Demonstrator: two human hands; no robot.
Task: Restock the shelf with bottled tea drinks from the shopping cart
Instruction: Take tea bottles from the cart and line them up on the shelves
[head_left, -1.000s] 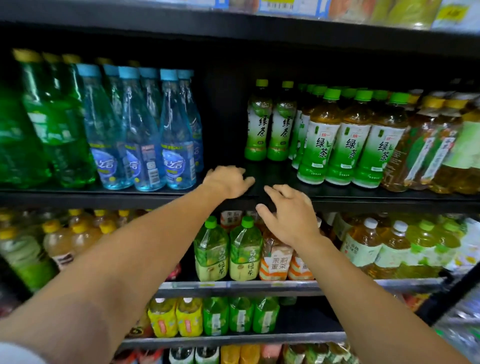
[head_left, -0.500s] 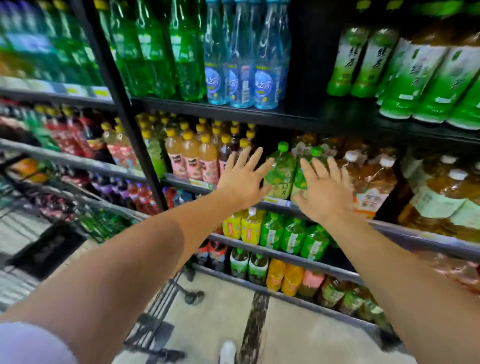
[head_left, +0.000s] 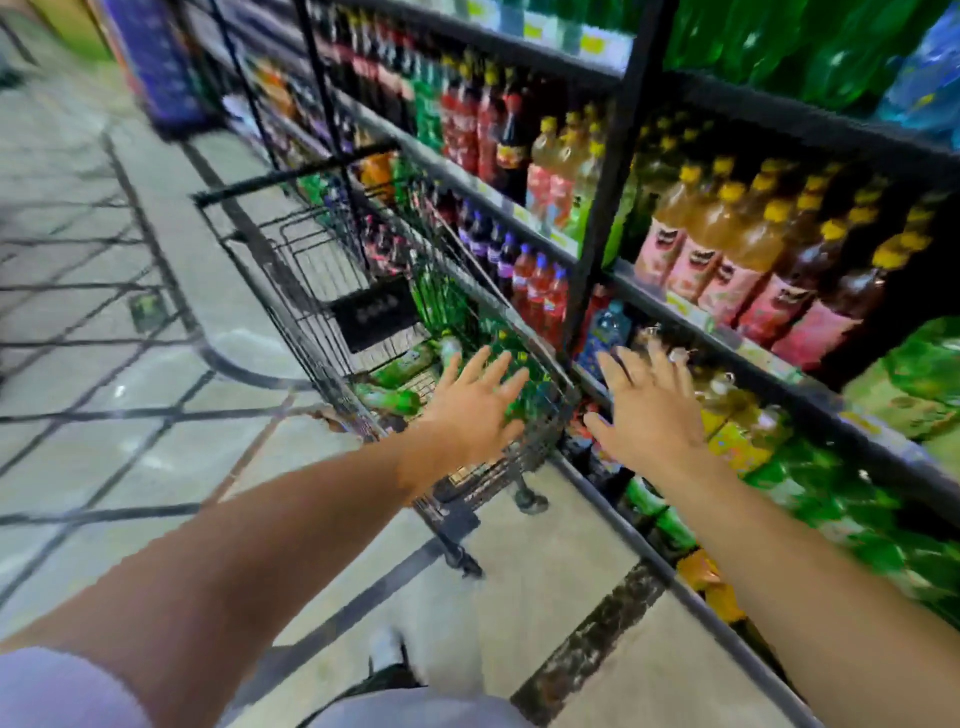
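The left hand (head_left: 475, 410) is stretched out over the near end of the shopping cart (head_left: 291, 270), palm down, its fingers (head_left: 496, 366) straight and spread, holding nothing. The right hand (head_left: 647, 410) reaches forward beside it, just past the cart's near right corner and in front of the lower shelves (head_left: 779, 374), its fingers likewise straight and fanned apart, with nothing in its grasp. The black wire cart stands on the tiled floor (head_left: 104, 364), its right side close against the shelving. In the bottom of the basket, toward its near end, lie the bottled tea drinks (head_left: 400, 400), green-labelled and on their sides; motion blur keeps their number and their labels from being made out. A dark crate-like piece (head_left: 371, 312) sits higher in the cart's middle. On the shelving to the right stand rows of yellow-capped bottles with pink labels (head_left: 727, 260), red-capped drinks (head_left: 540, 291) lower down by the black upright post (head_left: 602, 197), and large green bottles (head_left: 810, 47) on the top shelf at the upper right edge. At the bottom edge of the view, light-coloured clothing and a shoe (head_left: 387, 649) of the person show above the floor.
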